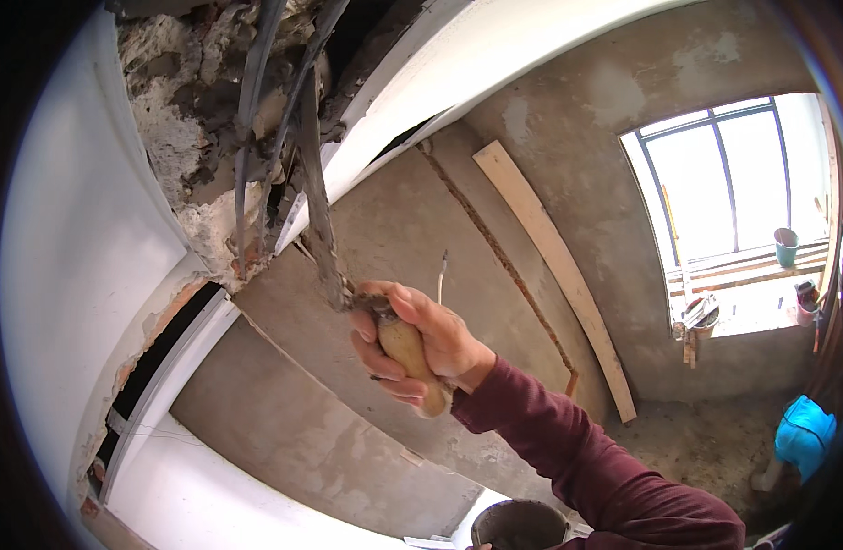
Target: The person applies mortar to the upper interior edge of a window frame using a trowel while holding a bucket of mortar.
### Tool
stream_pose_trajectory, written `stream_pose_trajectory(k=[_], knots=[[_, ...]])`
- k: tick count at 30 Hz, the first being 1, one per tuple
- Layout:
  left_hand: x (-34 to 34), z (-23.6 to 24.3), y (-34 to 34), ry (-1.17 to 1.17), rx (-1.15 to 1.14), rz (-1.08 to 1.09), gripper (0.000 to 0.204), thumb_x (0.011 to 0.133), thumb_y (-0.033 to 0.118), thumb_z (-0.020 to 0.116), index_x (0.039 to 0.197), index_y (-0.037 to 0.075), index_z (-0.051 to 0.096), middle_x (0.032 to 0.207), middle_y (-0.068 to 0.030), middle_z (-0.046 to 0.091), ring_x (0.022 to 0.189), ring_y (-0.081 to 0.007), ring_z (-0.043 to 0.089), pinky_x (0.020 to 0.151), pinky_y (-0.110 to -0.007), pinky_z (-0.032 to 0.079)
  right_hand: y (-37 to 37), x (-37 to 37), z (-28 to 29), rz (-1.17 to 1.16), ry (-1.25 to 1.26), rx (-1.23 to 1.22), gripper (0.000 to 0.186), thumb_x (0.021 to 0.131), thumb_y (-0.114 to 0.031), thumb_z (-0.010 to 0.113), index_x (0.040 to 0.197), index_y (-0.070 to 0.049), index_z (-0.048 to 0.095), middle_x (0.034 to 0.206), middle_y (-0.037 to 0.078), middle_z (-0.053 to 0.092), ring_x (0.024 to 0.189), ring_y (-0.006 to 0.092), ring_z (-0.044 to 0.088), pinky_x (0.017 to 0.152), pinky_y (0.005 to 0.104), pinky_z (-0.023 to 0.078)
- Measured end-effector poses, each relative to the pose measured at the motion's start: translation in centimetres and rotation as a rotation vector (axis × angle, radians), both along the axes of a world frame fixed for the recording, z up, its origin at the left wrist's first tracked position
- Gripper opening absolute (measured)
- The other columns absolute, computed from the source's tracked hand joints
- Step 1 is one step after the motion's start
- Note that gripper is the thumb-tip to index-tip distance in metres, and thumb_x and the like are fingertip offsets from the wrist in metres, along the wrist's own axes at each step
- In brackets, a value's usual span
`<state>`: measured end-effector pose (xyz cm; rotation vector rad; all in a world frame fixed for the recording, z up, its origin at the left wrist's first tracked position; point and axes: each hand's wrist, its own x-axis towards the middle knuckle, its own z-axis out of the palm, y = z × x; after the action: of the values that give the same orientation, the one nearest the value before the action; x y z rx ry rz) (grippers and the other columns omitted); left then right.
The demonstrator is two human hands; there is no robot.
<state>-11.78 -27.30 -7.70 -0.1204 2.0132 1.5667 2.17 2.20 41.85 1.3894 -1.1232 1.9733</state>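
My right hand (408,344), in a maroon sleeve, is closed around the wooden handle (405,348) of a trowel. The trowel's mortar-smeared grey blade (318,211) points upward and is seen nearly edge-on. Its upper part is in front of or close to a broken-open masonry cavity (179,119); whether it touches cannot be told. Two grey strips (249,110) that look like metal run down across this rough hollow. Below my right forearm, a dark bucket (520,526) with grey-brown contents shows at the lower edge. My left hand cannot be made out.
White panels (82,220) flank the cavity, with a dark gap beside the lower one. A long wooden board (559,275) leans on the plastered wall (385,229). Buckets and tools sit on the window ledge (747,316). A blue object (804,435) is at the far right.
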Motion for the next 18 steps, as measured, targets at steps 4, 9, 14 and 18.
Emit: stream_pose_trajectory(k=[4,9,14,18], knots=[[1.1,2.1,1.8,0.203,-0.115,-0.01,0.035,0.077,0.033,0.068,0.082,-0.001,0.063,0.063,-0.0132,0.061,0.052,-0.0243,0.057,0.049,-0.04,0.046,0.4,3.0,-4.0,-0.152,-0.165,-0.023,0.051,0.094,-0.056,0.043,0.09,-0.005,0.043,0.059,0.006,0.046,0.038,0.0097,0.041,0.034,0.0238,0.036],[4.4,7.7,4.3,0.175,-0.14,-0.259,0.035,0.077,0.028,0.069,0.099,0.001,0.063,0.081,-0.0194,0.064,0.06,-0.0278,0.059,0.056,-0.044,0.053,0.3,8.0,-10.9,-0.71,-0.533,-0.018,0.044,0.096,-0.044,0.044,0.099,-0.002,0.053,0.061,0.001,0.046,0.044,0.0066,0.04,0.042,0.0215,0.034],[2.9,5.1,5.2,0.472,-0.229,-0.537,0.047,0.07,0.035,0.078,0.095,-0.003,0.065,0.076,-0.0118,0.065,0.07,-0.0255,0.062,0.069,-0.038,0.05,0.6,15.2,-19.0,-1.291,-0.777,0.177,0.022,0.088,-0.022,0.057,0.088,-0.001,0.053,0.058,0.005,0.041,0.045,0.0139,0.038,0.044,0.0321,0.032],[4.7,6.9,8.9,0.42,0.004,-0.489,0.029,0.088,0.023,0.067,0.1,-0.003,0.059,0.066,-0.0018,0.057,0.057,-0.0097,0.053,0.053,-0.028,0.046,-0.5,20.5,-24.6,-1.672,-0.87,0.631,0.019,0.082,-0.014,0.064,0.083,-0.002,0.049,0.061,0.012,0.041,0.048,0.0278,0.039,0.047,0.0373,0.033]])
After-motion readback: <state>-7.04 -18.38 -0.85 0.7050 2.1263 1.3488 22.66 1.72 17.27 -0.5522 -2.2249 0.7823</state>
